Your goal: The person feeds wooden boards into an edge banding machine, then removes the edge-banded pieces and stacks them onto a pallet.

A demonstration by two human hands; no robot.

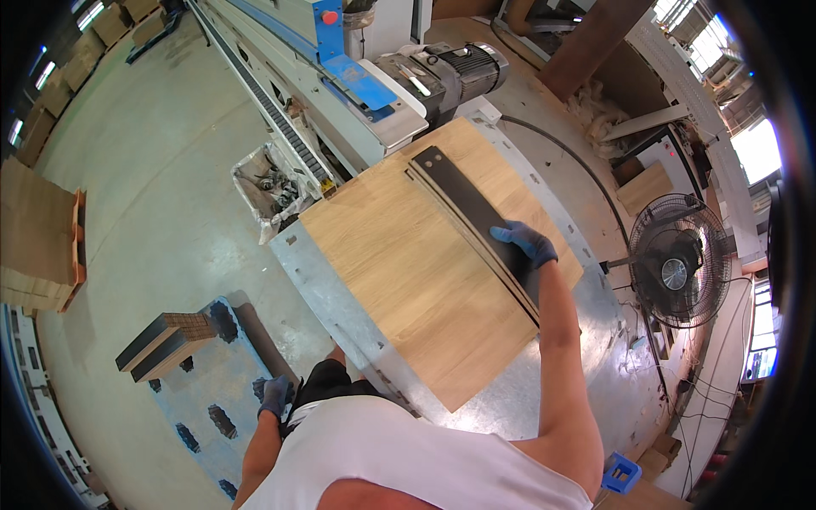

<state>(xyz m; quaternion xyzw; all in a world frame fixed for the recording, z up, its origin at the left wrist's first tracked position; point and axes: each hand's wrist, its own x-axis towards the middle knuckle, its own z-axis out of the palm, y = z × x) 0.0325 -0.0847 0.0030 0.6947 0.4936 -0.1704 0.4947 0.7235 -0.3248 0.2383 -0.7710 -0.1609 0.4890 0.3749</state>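
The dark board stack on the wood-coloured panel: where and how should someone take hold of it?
Probably grip the dark board stack across its long edges near mid-length, from above and the right, where the right hand touches its nearer half. It lies long, narrow and flat on the wood-coloured panel, so mid-length should balance best.

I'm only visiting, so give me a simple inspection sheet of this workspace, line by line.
Surface: metal table, mostly covered by a wood-grain board.
Job's things: dark strips stacked on the board; shorter stack on the blue pallet.
Clutter: lined scrap bin beside the table.
Hands: right hand, gloved, on the dark strips; left hand, gloved, near the pallet, grip unclear.
Cables: dark cable curving along the floor.
Surroundings: machine, standing fan.
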